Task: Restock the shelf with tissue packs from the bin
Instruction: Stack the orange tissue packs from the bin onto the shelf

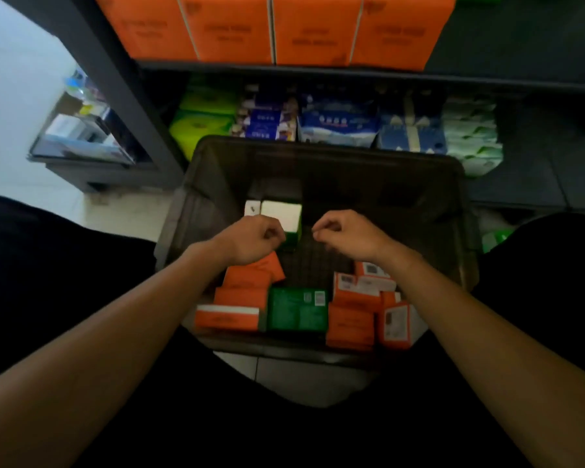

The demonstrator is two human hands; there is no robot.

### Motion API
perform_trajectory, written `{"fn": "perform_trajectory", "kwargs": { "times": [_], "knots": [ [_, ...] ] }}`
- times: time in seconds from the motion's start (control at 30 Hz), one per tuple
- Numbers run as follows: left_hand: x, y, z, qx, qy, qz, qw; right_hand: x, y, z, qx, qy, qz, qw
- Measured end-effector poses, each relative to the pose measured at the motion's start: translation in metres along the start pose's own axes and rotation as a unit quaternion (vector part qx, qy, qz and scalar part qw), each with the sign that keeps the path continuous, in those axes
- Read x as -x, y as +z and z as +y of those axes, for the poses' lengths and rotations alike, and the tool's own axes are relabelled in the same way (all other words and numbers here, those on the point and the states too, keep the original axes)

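- The dark plastic bin (pixel 210 184) sits on the floor between the person's knees, right in front of the shelf (pixel 318 70).
- The left hand (pixel 250 241) hangs over the left half of the bin with its fingers curled under. Its fingertips meet the near edge of a white-topped tissue pack with green sides (pixel 281 214); I cannot tell whether it is gripping that pack.
- The right hand (pixel 348 234) hangs over the middle of the bin, well above the ribbed bottom. Its fingers are curled into a loose fist with nothing visible in them.
- The white-topped pack stands toward the bin's far left, with a smaller white pack (pixel 252 208) touching its left side.
- Along the near wall lie several orange tissue packs (pixel 237 298) on the left, a green tissue pack (pixel 298 309) in the middle, and more orange packs with white labels (pixel 352 322) tumbled on the right.
- On the upper shelf board, large orange bundles (pixel 233 28) stand side by side in a row.
- The lower level holds lime-green packs (pixel 200 123), blue-and-white packs (pixel 338 126) and pale green packs (pixel 470 140). Their print is too blurred to read.
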State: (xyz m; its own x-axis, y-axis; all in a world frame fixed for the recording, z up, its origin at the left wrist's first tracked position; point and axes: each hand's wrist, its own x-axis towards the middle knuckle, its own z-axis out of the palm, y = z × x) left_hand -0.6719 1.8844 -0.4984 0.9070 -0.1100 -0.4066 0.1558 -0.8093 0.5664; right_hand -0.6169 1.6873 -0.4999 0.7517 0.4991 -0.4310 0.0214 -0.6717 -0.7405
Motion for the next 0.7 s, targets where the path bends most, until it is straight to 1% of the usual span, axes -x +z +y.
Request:
{"fn": "perform_trajectory", "kwargs": {
  "times": [0.1,0.17,0.27,0.33,0.47,0.53,0.63,0.7],
  "knots": [
    [-0.005,0.016,-0.017,0.002,-0.041,-0.065,0.997,-0.005,0.022,0.021,0.007,0.038,-0.037,0.999],
    [-0.007,0.024,-0.030,0.011,-0.068,-0.082,0.994,-0.012,0.035,0.030,0.019,0.046,-0.065,0.997],
    [-0.010,0.029,-0.055,0.014,-0.119,-0.078,0.990,-0.031,0.053,0.040,0.030,0.056,-0.113,0.992],
    [-0.012,0.034,-0.071,0.022,-0.145,-0.072,0.987,-0.047,0.067,0.047,0.020,0.071,-0.131,0.989],
    [-0.030,0.054,-0.105,0.037,-0.185,-0.020,0.982,-0.083,0.096,0.058,-0.010,0.114,-0.161,0.980],
    [-0.039,0.066,-0.122,0.043,-0.200,-0.016,0.979,-0.098,0.111,0.063,-0.016,0.140,-0.146,0.979],
    [-0.051,0.079,-0.138,0.034,-0.199,-0.054,0.978,-0.115,0.134,0.070,-0.033,0.145,-0.119,0.982],
    [-0.056,0.087,-0.142,0.014,-0.192,-0.075,0.979,-0.121,0.150,0.073,-0.036,0.152,-0.123,0.980]
  ]
}}
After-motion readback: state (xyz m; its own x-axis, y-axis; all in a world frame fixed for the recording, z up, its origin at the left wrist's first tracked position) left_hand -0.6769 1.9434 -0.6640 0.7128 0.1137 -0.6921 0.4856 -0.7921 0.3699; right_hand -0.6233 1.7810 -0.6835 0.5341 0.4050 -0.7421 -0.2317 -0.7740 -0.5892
